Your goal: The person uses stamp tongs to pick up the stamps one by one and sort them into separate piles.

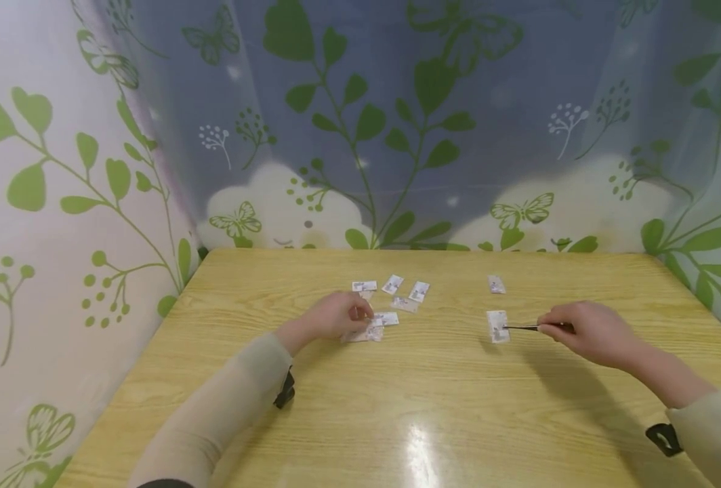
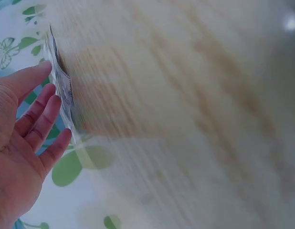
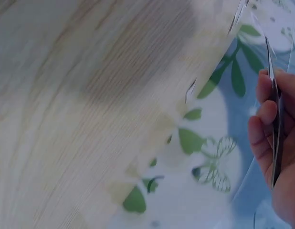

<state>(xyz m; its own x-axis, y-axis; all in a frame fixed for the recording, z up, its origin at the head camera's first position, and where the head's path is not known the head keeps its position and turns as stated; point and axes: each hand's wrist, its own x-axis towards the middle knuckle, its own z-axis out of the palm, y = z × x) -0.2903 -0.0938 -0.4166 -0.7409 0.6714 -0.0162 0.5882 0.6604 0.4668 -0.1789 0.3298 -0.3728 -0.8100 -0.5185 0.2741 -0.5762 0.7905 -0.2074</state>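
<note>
Small clear packets with printed white labels lie on the table. In the head view my left hand (image 1: 342,315) is over a cluster of them at centre left, fingertips right at a packet (image 1: 374,332). The left wrist view shows the fingers of that hand (image 2: 37,109) loosely extended against the edge of the stacked packets (image 2: 64,86). My right hand (image 1: 592,332) grips metal tweezers (image 3: 277,129) between thumb and fingers. Their tips overlap a labelled packet (image 1: 497,327), with a small shadow below it.
Behind the left cluster lie several more packets, among them one labelled packet (image 1: 419,291) and a clear one (image 1: 404,304). A single packet (image 1: 497,284) lies at the back right. The wooden table (image 1: 360,407) meets a leaf-patterned curtain (image 1: 360,135) at its far edge.
</note>
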